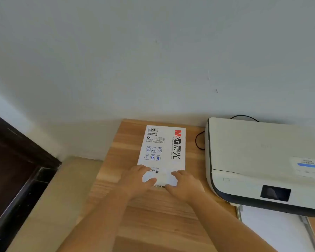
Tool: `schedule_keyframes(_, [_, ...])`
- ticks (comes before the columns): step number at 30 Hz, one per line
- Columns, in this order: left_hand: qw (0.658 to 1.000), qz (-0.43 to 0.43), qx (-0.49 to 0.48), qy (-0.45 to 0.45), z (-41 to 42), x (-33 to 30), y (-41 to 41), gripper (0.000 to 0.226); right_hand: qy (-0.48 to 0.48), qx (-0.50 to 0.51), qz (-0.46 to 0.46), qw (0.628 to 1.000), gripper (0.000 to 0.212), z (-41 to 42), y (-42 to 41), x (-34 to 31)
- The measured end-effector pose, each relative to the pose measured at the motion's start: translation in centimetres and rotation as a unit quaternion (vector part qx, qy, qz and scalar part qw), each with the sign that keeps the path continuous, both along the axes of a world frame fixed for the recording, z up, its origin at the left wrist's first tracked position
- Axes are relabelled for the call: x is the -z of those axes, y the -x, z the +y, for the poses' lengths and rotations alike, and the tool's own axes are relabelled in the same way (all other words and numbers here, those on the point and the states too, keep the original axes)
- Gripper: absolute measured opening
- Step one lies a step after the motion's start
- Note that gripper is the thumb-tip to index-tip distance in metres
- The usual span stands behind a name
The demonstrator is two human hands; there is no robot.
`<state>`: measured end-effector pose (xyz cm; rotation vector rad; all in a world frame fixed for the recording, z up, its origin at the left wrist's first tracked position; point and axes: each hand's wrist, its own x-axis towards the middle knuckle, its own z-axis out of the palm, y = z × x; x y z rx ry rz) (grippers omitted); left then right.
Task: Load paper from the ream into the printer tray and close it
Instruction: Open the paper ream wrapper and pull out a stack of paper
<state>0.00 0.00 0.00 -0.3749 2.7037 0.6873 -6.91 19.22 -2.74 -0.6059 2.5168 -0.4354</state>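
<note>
A white paper ream (pixel 162 148) with red and black lettering lies flat on the wooden table (pixel 164 215), its long side running away from me. My left hand (pixel 135 182) and my right hand (pixel 185 186) both grip its near end, fingers on top and thumbs at the near edge. The white printer (pixel 258 160) stands to the right of the ream. Its paper tray (pixel 273 231) is pulled out toward me at the lower right, with a white surface showing inside.
A black cable (pixel 198 140) loops on the table between ream and printer, by the pale wall. A dark door frame (pixel 22 160) stands at the left, beyond the table's left edge, with beige floor between.
</note>
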Motion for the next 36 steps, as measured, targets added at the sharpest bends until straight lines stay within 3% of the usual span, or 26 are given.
schedule_keyframes(10, [0.999, -0.027, 0.020, -0.002, -2.8, 2.7, 0.6, 0.058, -0.050, 0.027, 0.016, 0.998, 0.067, -1.9, 0.5, 1.6])
schedule_keyframes(17, [0.999, -0.036, 0.030, -0.008, -3.5, 3.4, 0.3, 0.059, -0.078, 0.010, 0.047, 0.996, 0.052, -4.1, 1.7, 3.0])
schedule_keyframes(27, [0.999, -0.038, 0.030, 0.007, -4.8, 4.5, -0.1, 0.059, -0.071, 0.061, 0.047, 0.995, 0.031, -6.1, 2.7, 5.1])
schedule_keyframes(36, [0.999, -0.036, 0.034, 0.012, -5.3, 4.8, 0.2, 0.060, -0.077, 0.077, 0.062, 0.992, 0.032, -6.4, 3.4, 6.1])
